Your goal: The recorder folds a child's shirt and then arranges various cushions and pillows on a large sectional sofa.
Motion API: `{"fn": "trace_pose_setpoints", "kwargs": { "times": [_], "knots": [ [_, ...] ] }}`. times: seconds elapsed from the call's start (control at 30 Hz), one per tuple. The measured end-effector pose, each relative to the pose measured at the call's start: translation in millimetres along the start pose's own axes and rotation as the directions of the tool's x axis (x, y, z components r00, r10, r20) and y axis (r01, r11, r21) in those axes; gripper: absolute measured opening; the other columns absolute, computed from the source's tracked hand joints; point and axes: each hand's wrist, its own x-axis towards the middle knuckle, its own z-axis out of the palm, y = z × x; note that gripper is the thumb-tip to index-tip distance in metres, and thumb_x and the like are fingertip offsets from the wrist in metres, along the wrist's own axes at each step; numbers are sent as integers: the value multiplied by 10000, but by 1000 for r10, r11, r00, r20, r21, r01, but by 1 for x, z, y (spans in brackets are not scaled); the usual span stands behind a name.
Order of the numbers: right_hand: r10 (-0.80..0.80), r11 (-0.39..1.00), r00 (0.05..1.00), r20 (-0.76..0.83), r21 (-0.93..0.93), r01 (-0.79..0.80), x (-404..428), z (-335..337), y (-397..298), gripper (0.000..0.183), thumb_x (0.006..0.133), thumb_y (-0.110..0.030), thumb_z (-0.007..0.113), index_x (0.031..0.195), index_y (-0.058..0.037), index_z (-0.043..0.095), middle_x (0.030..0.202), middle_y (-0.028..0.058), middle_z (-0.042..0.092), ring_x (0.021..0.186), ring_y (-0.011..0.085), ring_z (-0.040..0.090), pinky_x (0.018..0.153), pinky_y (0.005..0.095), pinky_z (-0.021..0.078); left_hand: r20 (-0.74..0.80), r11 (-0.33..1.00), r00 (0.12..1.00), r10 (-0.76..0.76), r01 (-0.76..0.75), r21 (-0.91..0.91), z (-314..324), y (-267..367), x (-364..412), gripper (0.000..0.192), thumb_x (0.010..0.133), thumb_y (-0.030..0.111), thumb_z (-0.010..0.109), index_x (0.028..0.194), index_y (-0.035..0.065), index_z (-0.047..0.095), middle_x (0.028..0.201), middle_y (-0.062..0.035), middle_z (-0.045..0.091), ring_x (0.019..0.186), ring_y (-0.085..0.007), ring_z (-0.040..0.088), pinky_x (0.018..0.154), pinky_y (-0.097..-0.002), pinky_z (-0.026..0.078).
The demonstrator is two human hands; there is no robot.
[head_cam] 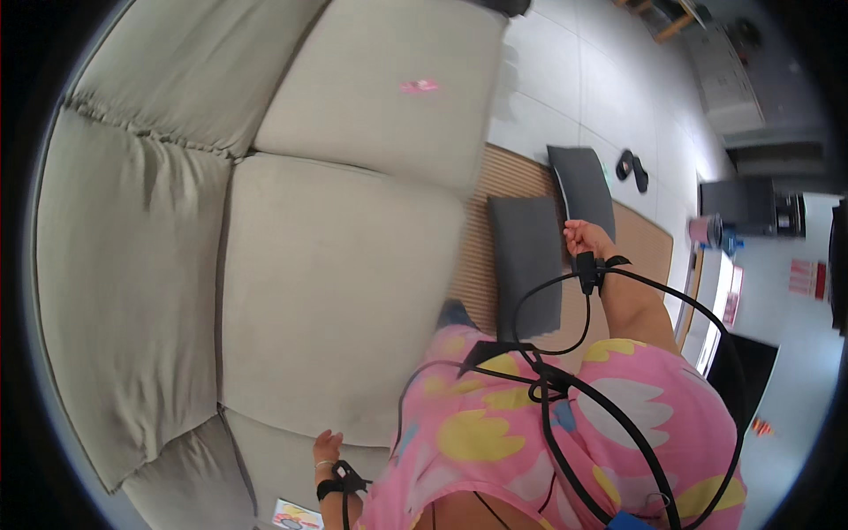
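My left hand (327,445) is low in the view, over the front part of the beige sofa seat (344,291), with its fingers slightly bent and nothing visible in them. Further right, my right hand (585,238) is at the lower end of a dark grey cushion (584,175), fingers curled; whether it grips the cushion's edge cannot be told. A second dark grey cushion (528,268) lies just left of that hand. Both wrists wear black straps with small devices and black cables. A small pink item (420,86) rests on the far seat section.
Sofa backrests (132,278) line the left side. A ribbed brown mat (487,245) lies on the tiled floor (550,99), with black slippers (631,170) beyond. A printed picture sheet or booklet (296,515) is at the bottom. Black cables (702,308) loop across my pink patterned clothing.
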Motion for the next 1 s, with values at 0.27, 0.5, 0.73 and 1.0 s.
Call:
{"fn": "trace_pose_setpoints", "kwargs": {
  "times": [0.27, 0.5, 0.73, 1.0],
  "knots": [
    [93, 935, 992, 85, 336, -117, -57, -164, 134, 219, 659, 43, 364, 828, -69, 446, 626, 43, 445, 444, 100, 378, 380, 228, 309, -193, 924, 966, 174, -227, -306, -44, 82, -29, 415, 692, 161, 629, 1069, 69, 480, 882, -57, 555, 710, -139, 530, 554, -280, 433],
    [105, 866, 991, -82, 498, -50, -122, -201, 208, 74, 750, -53, 408, 748, -103, 463, 545, -12, 411, 410, 81, 335, 353, 225, 264, -49, 980, 994, 101, -108, -167, -14, 111, -31, 410, 713, 175, 610, 1083, 70, 465, 873, -48, 547, 732, -161, 539, 566, -308, 434],
    [186, 976, 963, -194, 152, -157, -96, -222, 240, 73, 776, -128, 454, 713, -101, 480, 495, -46, 348, 362, 56, 264, 323, 216, 176, 9, 983, 984, 179, -180, 47, 57, 176, -8, 392, 713, 225, 601, 1054, 66, 490, 857, -52, 572, 732, -172, 562, 578, -313, 443],
    [228, 967, 954, -197, -64, -245, 41, -196, 278, 137, 758, -127, 542, 862, -47, 582, 553, 19, 447, 453, 129, 398, 390, 247, 307, -114, 883, 878, 464, -449, 133, 207, 294, 24, 287, 744, 242, 573, 879, -10, 544, 664, -84, 583, 547, -161, 570, 459, -265, 447]
  ]
}}
